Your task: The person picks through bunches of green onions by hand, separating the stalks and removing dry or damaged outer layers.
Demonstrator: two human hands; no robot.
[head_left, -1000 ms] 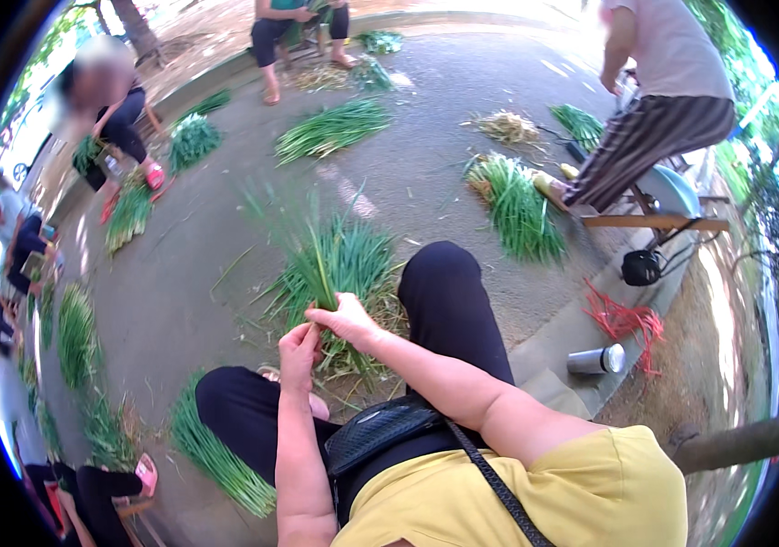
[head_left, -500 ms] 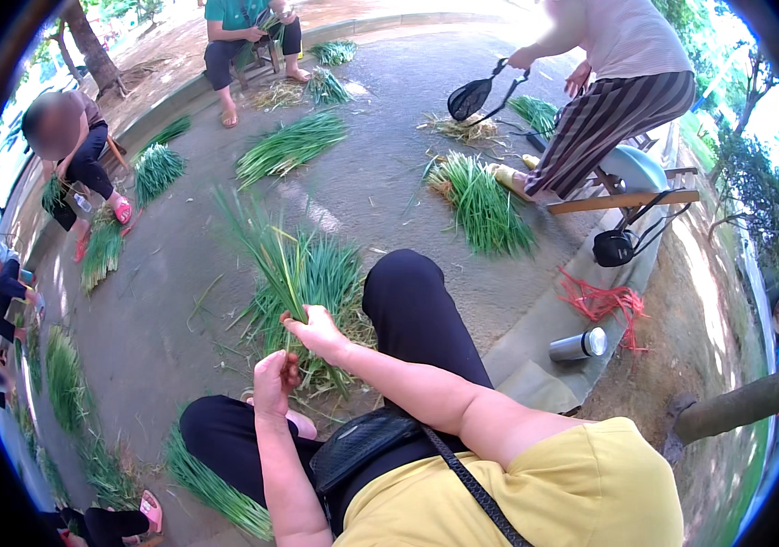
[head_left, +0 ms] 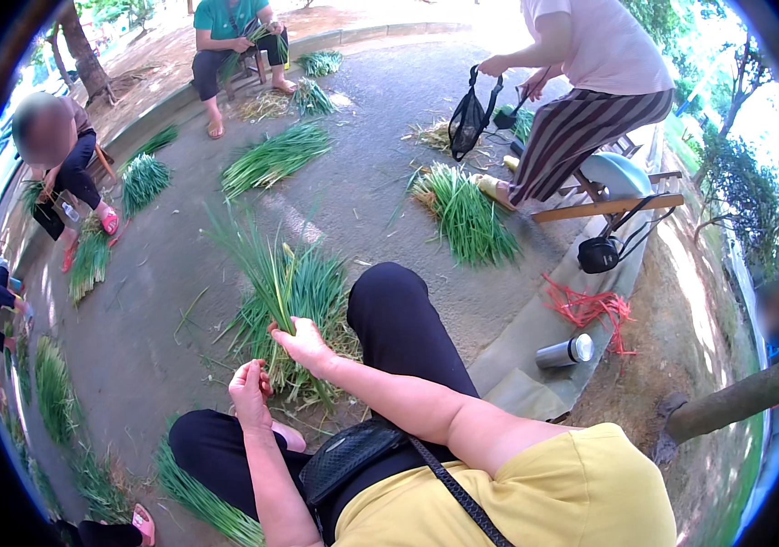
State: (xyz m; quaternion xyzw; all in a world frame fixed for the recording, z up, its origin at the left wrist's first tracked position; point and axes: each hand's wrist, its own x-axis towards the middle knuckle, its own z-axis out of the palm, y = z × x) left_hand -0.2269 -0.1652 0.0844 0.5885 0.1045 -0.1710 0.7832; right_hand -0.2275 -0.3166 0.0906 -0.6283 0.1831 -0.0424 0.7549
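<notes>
My right hand [head_left: 305, 345] is closed round a bunch of long green garlic chives [head_left: 266, 283], whose leaves fan out up and to the left. Below it and to its left is my left hand [head_left: 249, 392], apart from the bunch, with its fingers curled together. Whether a scrap sits between those fingertips is too small to tell. A heap of chives [head_left: 321, 283] lies on the pavement beyond my hands, between my knees, with straw-coloured trimmings at its near end.
More chives lie left of my legs [head_left: 203, 492], farther ahead [head_left: 276, 159] and at right [head_left: 467, 214]. A steel tumbler [head_left: 564, 352] and red ties [head_left: 585, 305] lie to the right. One person [head_left: 590, 100] bends there holding a black mesh bag [head_left: 470, 118]. Others sit with chives along the left and far sides.
My left hand has drawn down and left, away from the bunch in my right hand. The person at right has shifted the black mesh bag, which now hangs upright.
</notes>
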